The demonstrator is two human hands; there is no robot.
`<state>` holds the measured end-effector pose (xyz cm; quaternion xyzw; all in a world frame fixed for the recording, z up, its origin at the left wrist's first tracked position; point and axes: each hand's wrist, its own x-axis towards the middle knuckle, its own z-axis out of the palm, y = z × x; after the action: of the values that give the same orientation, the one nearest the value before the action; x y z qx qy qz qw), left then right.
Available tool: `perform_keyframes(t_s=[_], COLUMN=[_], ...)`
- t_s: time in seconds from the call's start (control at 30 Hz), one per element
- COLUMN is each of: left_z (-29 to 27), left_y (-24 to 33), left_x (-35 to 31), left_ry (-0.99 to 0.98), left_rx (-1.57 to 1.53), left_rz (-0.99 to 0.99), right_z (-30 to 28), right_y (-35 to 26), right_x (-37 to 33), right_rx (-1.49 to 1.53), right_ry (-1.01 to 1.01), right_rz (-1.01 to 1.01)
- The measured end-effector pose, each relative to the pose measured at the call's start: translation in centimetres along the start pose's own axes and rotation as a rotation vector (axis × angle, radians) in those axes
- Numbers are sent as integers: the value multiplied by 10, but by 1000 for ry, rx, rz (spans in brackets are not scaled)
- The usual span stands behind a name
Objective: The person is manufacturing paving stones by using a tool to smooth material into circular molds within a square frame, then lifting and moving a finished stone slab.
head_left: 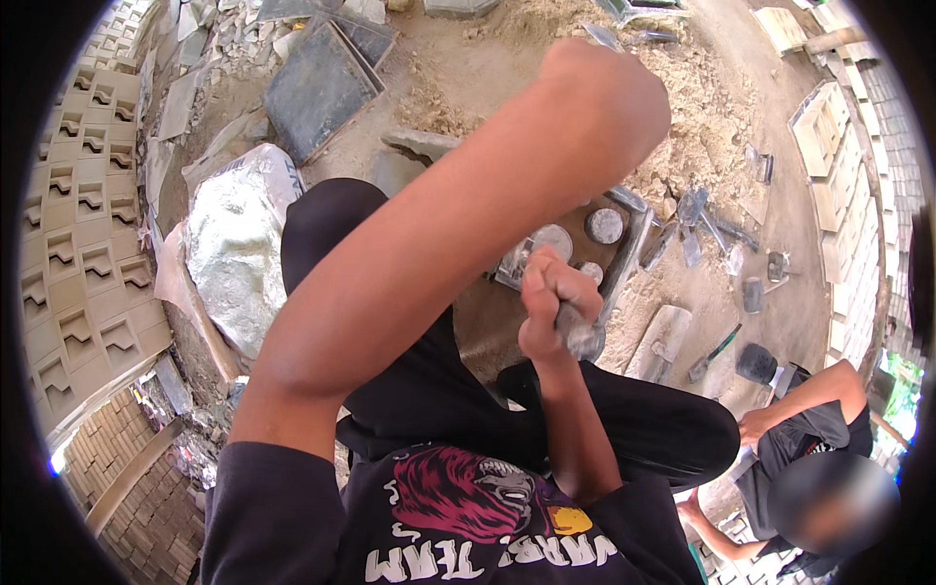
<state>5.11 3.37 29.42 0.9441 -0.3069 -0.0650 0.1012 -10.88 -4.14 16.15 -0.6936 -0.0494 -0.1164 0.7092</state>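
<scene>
My left hand [609, 102] is raised high, close to the camera, at the end of my outstretched forearm. It looks curled into a fist, and whatever it holds is hidden from view. Lower down, my right hand [556, 297] is closed around a grey, rod-like tool handle [582, 336], whose rounded end sticks out below the fist. The tool's other end is hidden. Just beyond the right hand is a dark rectangular frame [634, 229] with round grey discs [604, 226] inside. My left forearm covers part of it.
A white sack [239, 249] lies by my left knee. Dark flat slabs [322, 93] lean farther off, near sandy soil [712, 107]. Trowel-like tools and scraps [692, 210] lie to the right, beside a wooden float [665, 341]. Another person [814, 429] sits at lower right.
</scene>
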Motion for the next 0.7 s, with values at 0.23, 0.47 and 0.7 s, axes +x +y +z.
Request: perform_keyframes(t_s=[0.23,0.47,0.7], left_z=[4,3,14], left_y=[-18,-16,-11], left_x=[11,13,19], left_ry=[28,-104,-75], left_rx=[-1,-33,31], left_rz=[-56,-145,-85], right_z=[-11,-46,-33], right_y=[4,-9,-6], right_x=[39,45,36], right_rx=[192,348,171], right_ry=[97,145,227], right_rz=[206,70,171])
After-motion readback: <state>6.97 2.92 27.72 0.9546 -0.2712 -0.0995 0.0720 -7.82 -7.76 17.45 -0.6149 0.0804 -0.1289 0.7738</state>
